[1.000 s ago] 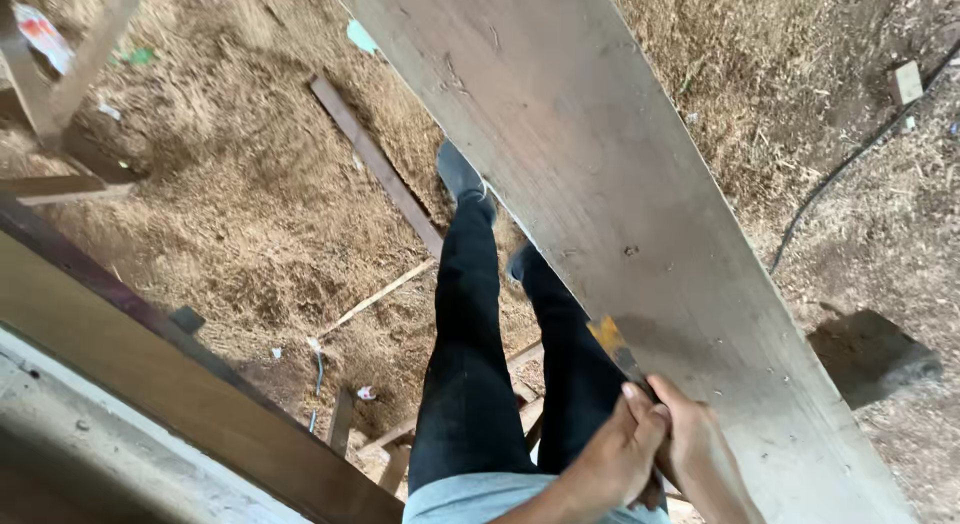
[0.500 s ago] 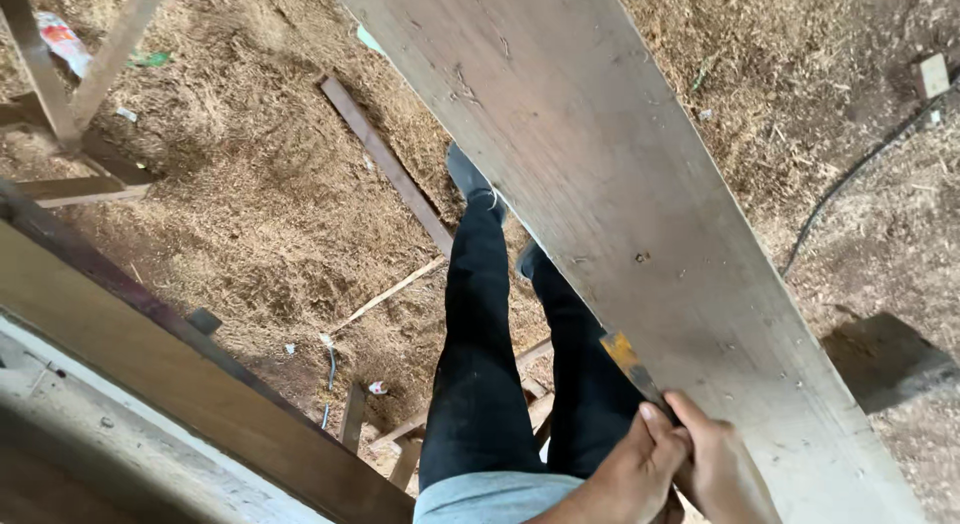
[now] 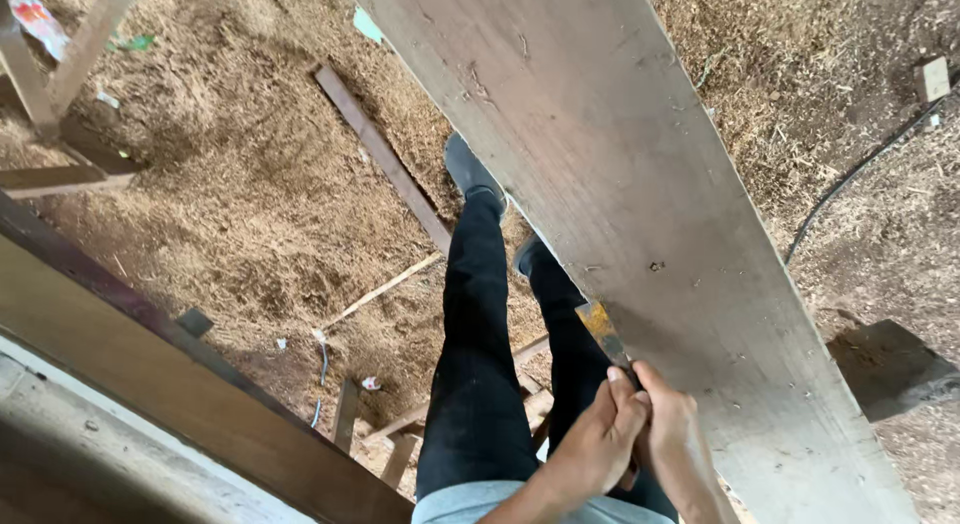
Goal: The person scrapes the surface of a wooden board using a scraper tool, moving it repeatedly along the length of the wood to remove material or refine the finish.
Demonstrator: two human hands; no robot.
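Both hands are pressed together at the bottom of the view, the left hand [image 3: 600, 439] wrapped over the right hand [image 3: 672, 439], and both are clamped on the handle of a narrow tool [image 3: 603, 330]. The handle itself is hidden inside the fists; only a short yellowish blade shows, its tip touching the near long edge of a wide grey plank [image 3: 640, 214]. What kind of tool it is cannot be made out. The plank runs slantwise from the top of the view to the lower right corner, where it is cut off, and both its ends are out of sight. Below the hands the person's dark trouser legs [image 3: 480, 384] and one dark shoe [image 3: 470, 174] stand on the sawdust-strewn floor [image 3: 220, 214]; the other foot is mostly hidden behind the plank. A thin slat [image 3: 380, 154] lies on the floor, and a dark beam [image 3: 150, 364] crosses the lower left corner.
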